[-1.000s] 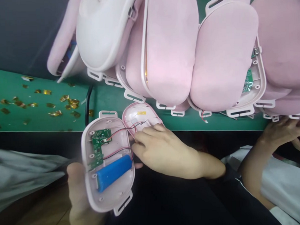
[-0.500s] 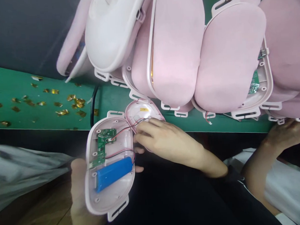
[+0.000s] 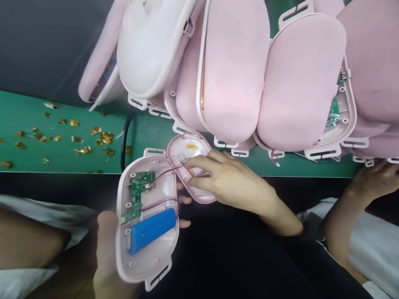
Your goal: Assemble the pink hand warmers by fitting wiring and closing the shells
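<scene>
My left hand [image 3: 107,257] grips a pale pink oval shell half [image 3: 151,266] from below, thumb on its near left rim and fingertips showing past the right edge. Inside it sit a green circuit board [image 3: 135,197] and a blue battery [image 3: 153,230]. Red and black wires [image 3: 164,171] run from the board to a second, smaller-looking pink shell half [image 3: 201,195], which bears a small yellow tape piece [image 3: 192,146]. Over that second half is my right hand [image 3: 228,179], thumb and index finger apart near the wire ends. Its other fingertips are partly hidden.
Several pink padded shells [image 3: 234,69] and a white-backed one [image 3: 150,51] crowd the far side of the green table [image 3: 156,125]. Gold tape scraps [image 3: 102,135] lie at left beside a black cable [image 3: 124,143]. Another person's hand [image 3: 377,176] is at the right edge.
My right hand has moved slightly right, and its thumb and index finger have spread from the wires, uncovering more of the second shell half. The left hand still holds its shell half.
</scene>
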Tool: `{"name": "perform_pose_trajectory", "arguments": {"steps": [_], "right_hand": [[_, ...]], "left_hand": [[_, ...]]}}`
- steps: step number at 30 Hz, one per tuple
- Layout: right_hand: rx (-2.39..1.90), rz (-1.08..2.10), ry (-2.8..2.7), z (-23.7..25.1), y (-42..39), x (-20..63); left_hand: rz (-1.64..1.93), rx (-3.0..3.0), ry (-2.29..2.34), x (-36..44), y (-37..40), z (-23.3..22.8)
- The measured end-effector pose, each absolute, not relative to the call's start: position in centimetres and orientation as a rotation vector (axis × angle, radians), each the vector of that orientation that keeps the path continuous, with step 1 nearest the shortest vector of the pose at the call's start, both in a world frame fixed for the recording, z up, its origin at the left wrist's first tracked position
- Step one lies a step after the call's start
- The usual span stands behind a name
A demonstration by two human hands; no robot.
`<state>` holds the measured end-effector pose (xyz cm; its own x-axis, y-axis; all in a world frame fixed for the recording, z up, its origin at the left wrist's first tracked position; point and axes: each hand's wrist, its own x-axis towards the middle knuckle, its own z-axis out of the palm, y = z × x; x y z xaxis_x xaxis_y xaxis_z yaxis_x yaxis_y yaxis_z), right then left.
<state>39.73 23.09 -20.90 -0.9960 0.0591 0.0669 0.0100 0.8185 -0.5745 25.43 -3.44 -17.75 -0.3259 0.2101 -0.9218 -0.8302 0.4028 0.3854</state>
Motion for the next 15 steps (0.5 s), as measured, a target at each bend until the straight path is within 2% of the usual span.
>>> {"name": "perform_pose_trajectory", "arguments": {"steps": [9,15], "right_hand": [[0.060,1.037,-2.785,-21.7,23.5,38.3],[-0.014,0.952,-2.885,-21.5,23.7,38.6]], "left_hand": [[1.161,-0.580,1.391,24.9,-5.7,-19.1],[1.164,-0.444,1.286,24.7,-6.8,-19.8]]}}
